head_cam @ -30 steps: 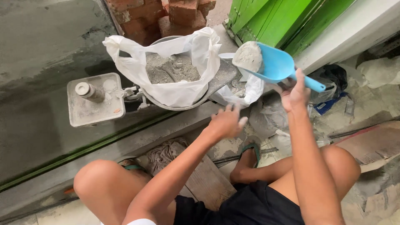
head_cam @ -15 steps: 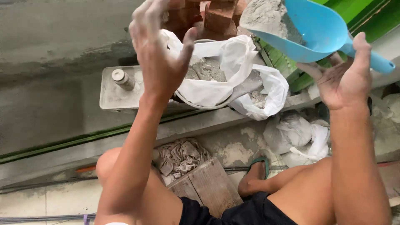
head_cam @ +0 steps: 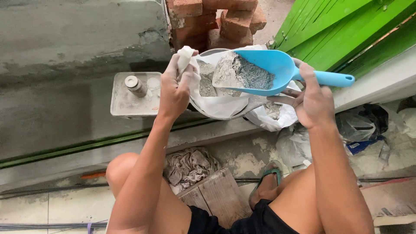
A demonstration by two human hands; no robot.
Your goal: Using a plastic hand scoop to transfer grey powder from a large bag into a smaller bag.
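Left hand [head_cam: 173, 93] lowered — gripping crinkled bag [head_cam: 216, 104], powdery scoop [head_cam: 260, 71]

A stack of red bricks [head_cam: 225, 19] stands beside slanted green wooden boards [head_cam: 338, 30], a small round metal weight [head_cam: 135, 86] sits on a dusty grey scale platform [head_cam: 125, 104], and a crumpled grey rag [head_cam: 188, 167] lies by a worn wooden block [head_cam: 216, 197] and a green flip-flop sandal [head_cam: 265, 184].

A blue scoop [head_cam: 277, 69] holds grey powder [head_cam: 240, 73] over a white bag [head_cam: 216, 104], beside green boards [head_cam: 338, 30].
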